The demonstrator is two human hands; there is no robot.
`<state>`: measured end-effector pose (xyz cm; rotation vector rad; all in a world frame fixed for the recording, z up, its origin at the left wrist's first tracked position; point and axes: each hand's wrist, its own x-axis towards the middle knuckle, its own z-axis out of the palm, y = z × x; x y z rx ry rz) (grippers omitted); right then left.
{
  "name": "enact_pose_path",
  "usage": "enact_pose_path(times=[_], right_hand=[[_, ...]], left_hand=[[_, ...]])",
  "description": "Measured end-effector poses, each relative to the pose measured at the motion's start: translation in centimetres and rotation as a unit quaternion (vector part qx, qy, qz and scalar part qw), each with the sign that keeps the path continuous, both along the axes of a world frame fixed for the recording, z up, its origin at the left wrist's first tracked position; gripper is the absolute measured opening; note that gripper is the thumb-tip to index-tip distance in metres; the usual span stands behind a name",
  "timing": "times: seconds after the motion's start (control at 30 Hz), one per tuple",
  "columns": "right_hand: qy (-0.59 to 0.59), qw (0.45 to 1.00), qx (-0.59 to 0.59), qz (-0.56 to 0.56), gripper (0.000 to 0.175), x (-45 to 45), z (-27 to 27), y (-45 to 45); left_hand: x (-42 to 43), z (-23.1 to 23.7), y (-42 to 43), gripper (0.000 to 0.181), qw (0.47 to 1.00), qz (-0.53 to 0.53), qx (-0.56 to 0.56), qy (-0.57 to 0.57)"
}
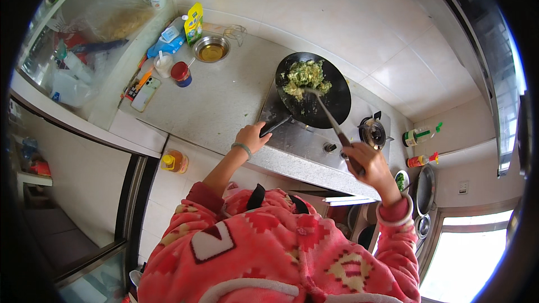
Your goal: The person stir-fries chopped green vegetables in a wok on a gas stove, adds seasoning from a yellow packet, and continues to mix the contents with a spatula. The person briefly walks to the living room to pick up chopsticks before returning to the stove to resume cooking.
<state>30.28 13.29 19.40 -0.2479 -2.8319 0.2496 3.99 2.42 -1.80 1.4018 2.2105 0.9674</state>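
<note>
A black wok [337,99] sits over the left side of a steel gas hob [294,139]. My left hand [250,139], with a green bangle at its wrist, grips the wok's dark handle [278,125]. Inside the wok, a heap of chopped green-and-yellow food [307,75], which looks like egg with greens, lies toward the far side. My right hand [366,164] is closed around the wooden handle of a metal spatula [328,113]. The spatula's blade touches the near edge of the food and is partly hidden by it.
To the left on the counter are a steel bowl of yellow liquid [212,50], a red-lidded jar [181,73], a phone [145,94] and a yellow pouch [194,23]. A second burner [372,132], bottles [417,136] and a plate of chopped greens [401,181] are at right. An oil jug [175,161] stands on the floor.
</note>
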Motion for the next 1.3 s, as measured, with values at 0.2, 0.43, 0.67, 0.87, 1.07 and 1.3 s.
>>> enact_pose_path(times=[0.2,0.43,0.67,0.87,1.07,1.3], right_hand=[[-0.017,1.000,-0.012,0.003,0.023,-0.5,0.6,-1.5],[-0.034,0.997,-0.059,0.025,0.023,-0.1,2.1,-2.3],[-0.021,1.000,-0.011,0.009,0.022,-1.1,0.3,-0.6],[0.016,0.996,-0.075,-0.044,0.024,0.4,2.3,0.0],[0.063,0.995,0.011,-0.079,0.024,-0.5,-1.1,1.1],[0.005,0.999,0.024,-0.033,0.025,1.7,-2.6,-3.4]], left_hand=[[0.0,-0.3,0.0,0.041,1.000,0.001,-0.007,0.014],[-0.4,-0.9,0.0,0.037,1.000,0.002,0.002,0.011],[-0.3,-0.5,0.1,0.037,1.000,0.000,-0.007,0.016],[-0.3,-1.1,0.1,0.036,0.999,0.010,0.029,0.026],[-0.2,-0.3,0.1,0.034,1.000,0.003,0.012,0.015],[-0.3,-0.1,-0.1,0.035,1.000,0.004,0.008,-0.003]])
